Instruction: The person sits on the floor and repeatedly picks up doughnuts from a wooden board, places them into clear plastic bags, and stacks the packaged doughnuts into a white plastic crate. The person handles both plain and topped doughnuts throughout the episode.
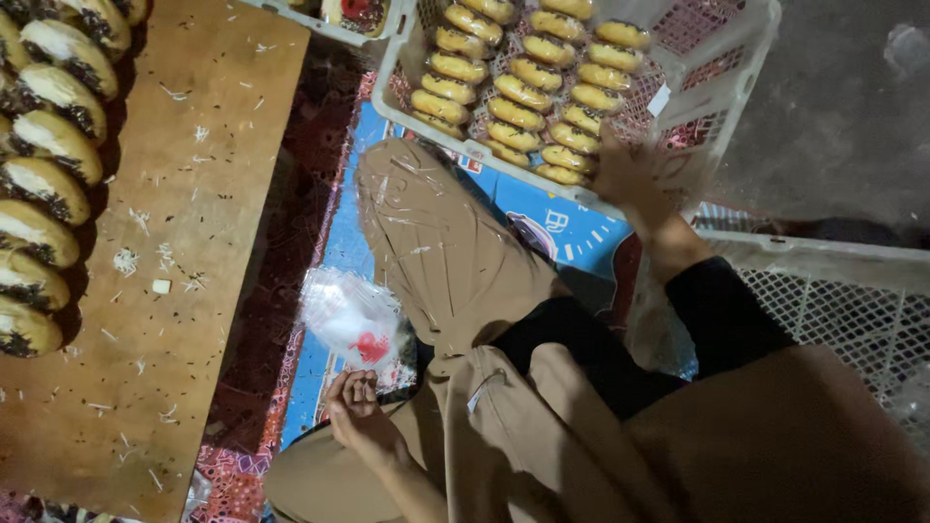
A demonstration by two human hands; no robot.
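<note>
— Two hands in view? 
— Yes. Right hand [632, 174] up at the near rim of the white crate [751, 58], blurred, fingers spread over the last buns; closed on one or not, cannot tell. Left hand [356, 405] low by the knee, fingers curled loosely inward, clamped on nothing.

— How many buns in that crate? 
— Roughly twenty glazed buns [523, 92], packed in three slanted rows. Rows touching one another, filling the left half only. Right half of the crate bare mesh, open room there.

— And on the wooden surface? 
— About ten topped buns [44, 184] in one column down the left edge of the wooden surface [194, 242], touching end to end, some cut off by the frame. Wide bare board to their right, dotted with crumbs and shreds.

— Anything between? 
— One crumpled plastic bag [351, 324] on the patterned mat [291, 291], just above the left hand, not touching. Second white crate [833, 291] at lower right, just beside the right forearm. Narrow strip of mat between surface and bent leg.
</note>
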